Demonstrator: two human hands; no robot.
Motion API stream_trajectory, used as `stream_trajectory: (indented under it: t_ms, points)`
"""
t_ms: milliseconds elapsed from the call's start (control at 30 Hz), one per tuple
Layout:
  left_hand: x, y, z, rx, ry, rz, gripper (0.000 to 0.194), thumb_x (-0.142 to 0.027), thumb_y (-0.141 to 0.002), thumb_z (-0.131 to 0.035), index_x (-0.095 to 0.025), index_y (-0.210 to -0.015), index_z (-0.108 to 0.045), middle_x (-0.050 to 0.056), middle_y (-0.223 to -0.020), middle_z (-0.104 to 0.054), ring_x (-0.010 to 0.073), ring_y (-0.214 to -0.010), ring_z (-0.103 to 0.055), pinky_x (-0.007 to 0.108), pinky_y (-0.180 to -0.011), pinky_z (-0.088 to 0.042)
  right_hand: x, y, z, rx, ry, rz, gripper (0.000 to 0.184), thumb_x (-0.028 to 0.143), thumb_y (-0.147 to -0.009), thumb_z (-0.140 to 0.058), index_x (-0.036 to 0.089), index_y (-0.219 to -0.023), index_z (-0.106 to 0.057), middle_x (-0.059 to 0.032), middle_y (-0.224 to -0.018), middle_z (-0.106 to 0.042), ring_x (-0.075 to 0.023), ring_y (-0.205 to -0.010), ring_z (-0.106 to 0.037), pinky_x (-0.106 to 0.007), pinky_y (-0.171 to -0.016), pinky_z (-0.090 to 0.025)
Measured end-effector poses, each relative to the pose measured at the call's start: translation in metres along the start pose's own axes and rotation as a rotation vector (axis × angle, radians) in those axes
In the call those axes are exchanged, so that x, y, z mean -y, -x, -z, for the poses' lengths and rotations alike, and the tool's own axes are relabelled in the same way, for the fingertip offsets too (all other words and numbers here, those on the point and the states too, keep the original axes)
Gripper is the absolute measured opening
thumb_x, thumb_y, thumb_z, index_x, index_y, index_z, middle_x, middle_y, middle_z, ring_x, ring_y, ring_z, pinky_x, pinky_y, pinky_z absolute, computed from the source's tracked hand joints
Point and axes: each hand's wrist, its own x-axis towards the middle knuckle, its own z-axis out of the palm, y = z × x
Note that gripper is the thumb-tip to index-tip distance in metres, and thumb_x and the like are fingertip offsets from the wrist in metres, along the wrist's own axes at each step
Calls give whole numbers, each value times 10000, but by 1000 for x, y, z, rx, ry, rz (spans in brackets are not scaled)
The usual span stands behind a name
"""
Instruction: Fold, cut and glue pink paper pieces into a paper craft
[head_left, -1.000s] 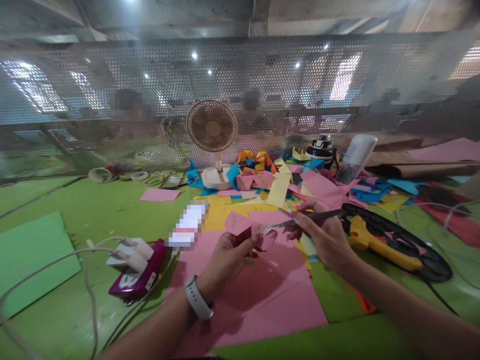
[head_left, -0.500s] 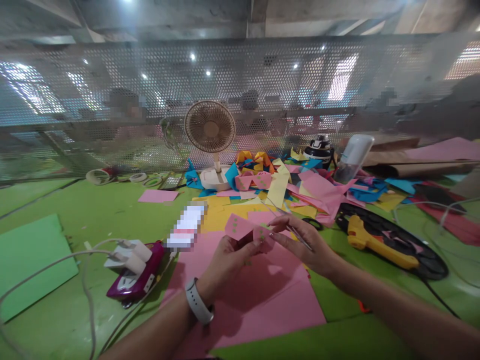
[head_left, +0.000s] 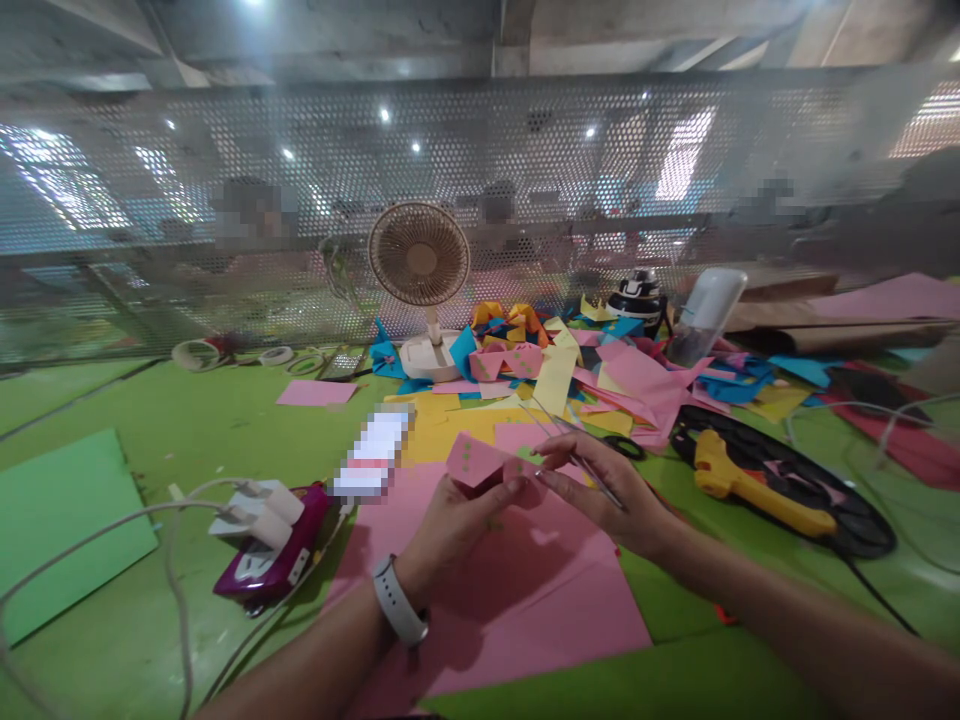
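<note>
My left hand is closed on a folded pink paper piece with green dots, pinching its lower edge. At the right end of that piece, the thumb and fingertips of my right hand touch the paper. Slim metal tweezers are tucked in the same right hand, lying across the fingers and pointing up and left. Both hands are above a large pink sheet on the green table. The folds behind my fingers are partly hidden.
A yellow glue gun lies on a black tray at right. Behind are paper scraps and a fan. A phone, a purple power strip with cables and a green sheet lie left.
The tweezers' bent tip was at the paper; they have since been turned back within my right hand. My right fingertips moved left onto the paper. My left hand keeps its hold.
</note>
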Motion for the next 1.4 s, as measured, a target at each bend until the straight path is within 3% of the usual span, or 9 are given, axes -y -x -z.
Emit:
stream_trajectory:
  t_ms: [200,333,767,900,1400]
  points:
    - [-1,1,0,-21,4,9,176,-289,-787,-619,-163,-911,-619,48,-867,-629,149,-789,-561,219,-635,-407,0,1,0,1,2,-3,213,227,-842,-545,222,-1055,-536,-29,-904,-587,-158,-872,-555,-289,-775,-436]
    - [-2,1,-1,-24,-10,-20,156,-281,-783,-623,-165,-888,-620,37,-841,-623,147,-793,-556,232,-670,-418,0,1,0,-4,0,-5,211,229,-841,-547,224,-1052,-536,-28,-900,-585,-157,-868,-554,-288,-771,-438]
    - [-7,2,-1,-20,70,105,207,-293,-757,-645,-166,-922,-647,73,-915,-669,192,-839,-623,262,-678,-471,-1,0,1,-31,-45,-39,214,256,-837,-545,221,-1047,-535,-41,-916,-572,-170,-891,-561,-304,-781,-460]
    - [-9,1,0,-23,83,97,173,-260,-732,-668,-137,-852,-649,71,-831,-669,165,-727,-624,266,-650,-488,-1,0,2,-40,-65,-58,197,253,-836,-542,220,-1031,-537,-43,-937,-567,-167,-897,-560,-304,-788,-460]
    - [2,-3,0,49,72,129,181,-278,-701,-706,-104,-739,-672,39,-712,-637,123,-670,-584,300,-712,-498,-5,-5,-5,7,-221,-149,356,300,-790,-596,201,-1112,-479,-15,-811,-538,-140,-772,-540,-294,-728,-458]
